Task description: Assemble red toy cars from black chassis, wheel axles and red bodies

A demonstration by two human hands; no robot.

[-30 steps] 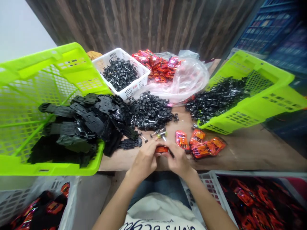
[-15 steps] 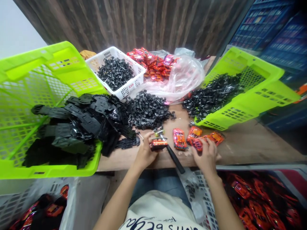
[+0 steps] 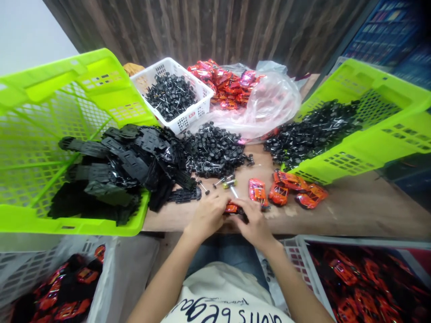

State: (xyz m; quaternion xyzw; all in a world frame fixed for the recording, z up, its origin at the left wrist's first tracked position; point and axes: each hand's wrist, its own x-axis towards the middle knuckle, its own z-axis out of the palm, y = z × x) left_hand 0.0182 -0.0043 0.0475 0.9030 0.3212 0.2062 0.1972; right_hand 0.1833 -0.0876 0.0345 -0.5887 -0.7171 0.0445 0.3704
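Observation:
Close to the table's front edge, my left hand (image 3: pixel 211 214) and my right hand (image 3: pixel 253 220) are closed around one small orange-red toy car (image 3: pixel 230 207). The fingers hide most of it. Just behind them lies a hammer with a yellow-green end (image 3: pixel 230 184) and a silvery part; its dark handle is largely covered by my right hand. One orange toy car (image 3: pixel 257 192) rests on the table beside my right hand. Farther right sits a small group of toy cars (image 3: pixel 280 194). Loose wheel axles (image 3: pixel 204 187) and a black car base (image 3: pixel 184 194) lie left of the hammer.
A tipped green crate (image 3: pixel 111 229) with black car bases stands at left. Wheel axles (image 3: pixel 215 150) are heaped mid-table, in a white basket (image 3: pixel 188 119) and in a green crate (image 3: pixel 343 163) at right. Red car shells (image 3: pixel 222 85) lie behind. Bins of cars flank my lap.
My right hand reached to the group of cars at right, then came back to the car in my left hand. One car in that group now lies differently, against the others.

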